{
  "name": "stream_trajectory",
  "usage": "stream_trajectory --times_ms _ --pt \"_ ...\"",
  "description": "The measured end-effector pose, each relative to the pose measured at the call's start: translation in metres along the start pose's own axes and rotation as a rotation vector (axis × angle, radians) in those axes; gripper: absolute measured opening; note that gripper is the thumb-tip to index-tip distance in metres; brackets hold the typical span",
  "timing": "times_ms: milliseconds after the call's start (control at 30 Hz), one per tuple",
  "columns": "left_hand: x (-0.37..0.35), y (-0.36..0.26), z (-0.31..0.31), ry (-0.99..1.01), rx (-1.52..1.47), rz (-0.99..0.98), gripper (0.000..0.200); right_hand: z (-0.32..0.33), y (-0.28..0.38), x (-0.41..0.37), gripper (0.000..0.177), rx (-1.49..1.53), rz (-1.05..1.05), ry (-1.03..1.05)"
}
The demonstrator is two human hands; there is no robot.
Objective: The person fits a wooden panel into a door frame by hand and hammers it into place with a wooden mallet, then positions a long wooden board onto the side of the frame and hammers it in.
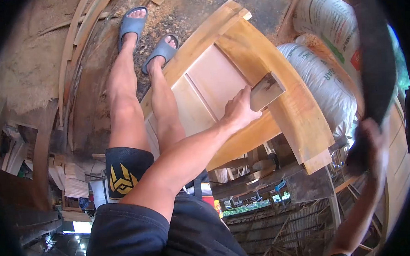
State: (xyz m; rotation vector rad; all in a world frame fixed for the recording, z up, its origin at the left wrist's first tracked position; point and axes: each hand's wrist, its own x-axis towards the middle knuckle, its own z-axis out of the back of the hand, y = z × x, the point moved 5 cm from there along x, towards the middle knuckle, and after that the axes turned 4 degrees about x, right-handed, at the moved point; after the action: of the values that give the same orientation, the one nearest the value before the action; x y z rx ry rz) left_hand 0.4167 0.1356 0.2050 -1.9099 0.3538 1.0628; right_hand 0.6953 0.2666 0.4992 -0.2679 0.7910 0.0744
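Note:
My left hand (241, 109) is closed around the end of a short rectangular wooden block (268, 92), its side pale and its top face stained dark. The block lies over the end of a framed wooden panel (176, 99), at the inner edge of its yellowish frame. Pale flat inserts fill the panel's middle. At the right side of the view, my right hand (374, 141), blurred by motion, grips a long dark thing (375, 61) that rises past the top sacks. Blur hides what kind of thing it is.
Stuffed white sacks (319, 77) stand just beyond the panel. Sawdust and wood strips (75, 46) cover the ground at upper left. My feet in grey slippers (133, 27) are beside the panel. Stacked wood pieces (74, 179) sit at left.

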Motion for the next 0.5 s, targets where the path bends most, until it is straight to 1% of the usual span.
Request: stream_trajectory --times_ms 33,67,100,133,167,233,267,333,400,433,467,500 --pt "-0.003 -0.001 0.001 -0.004 0.0 0.002 0.075 -0.026 -0.033 -0.018 0.055 -0.324 0.151 0.044" --pt "-0.001 -0.003 0.005 -0.015 0.003 -0.004 0.075 -0.051 -0.029 -0.033 0.071 -0.431 0.153 0.108" --pt "-0.005 -0.004 0.004 -0.019 0.009 -0.006 0.076 -0.079 -0.019 -0.048 0.09 -0.536 0.161 0.173" --pt "-0.01 -0.005 0.003 -0.024 0.012 -0.004 0.076 -0.089 0.001 -0.059 0.102 -0.426 0.013 0.267" --pt "-0.007 -0.007 0.004 -0.043 0.018 -0.011 0.077 -0.08 0.007 -0.058 0.101 -0.153 -0.031 0.284" --pt "-0.006 -0.007 0.002 -0.053 0.011 -0.009 0.077 -0.053 0.011 -0.05 0.092 -0.128 -0.01 0.156" --pt "-0.003 -0.006 0.003 -0.06 0.01 -0.008 0.077 -0.045 0.025 -0.047 0.087 -0.07 -0.017 0.138" --pt "0.003 -0.006 0.0 -0.062 0.015 -0.021 0.076 -0.02 0.035 -0.034 0.067 0.053 0.184 -0.002" --pt "0.002 -0.004 -0.003 -0.041 0.025 -0.022 0.075 0.006 0.032 -0.021 0.045 0.156 0.182 -0.102" --pt "0.003 -0.004 -0.003 -0.026 0.029 -0.02 0.076 0.013 0.039 -0.022 0.034 0.09 0.179 -0.105" --pt "0.002 -0.006 -0.003 -0.011 0.031 -0.02 0.076 0.01 0.036 -0.024 0.032 0.159 0.163 -0.184" --pt "-0.001 -0.005 -0.005 -0.004 0.034 -0.007 0.076 0.007 0.024 -0.026 0.035 0.145 0.121 -0.15"
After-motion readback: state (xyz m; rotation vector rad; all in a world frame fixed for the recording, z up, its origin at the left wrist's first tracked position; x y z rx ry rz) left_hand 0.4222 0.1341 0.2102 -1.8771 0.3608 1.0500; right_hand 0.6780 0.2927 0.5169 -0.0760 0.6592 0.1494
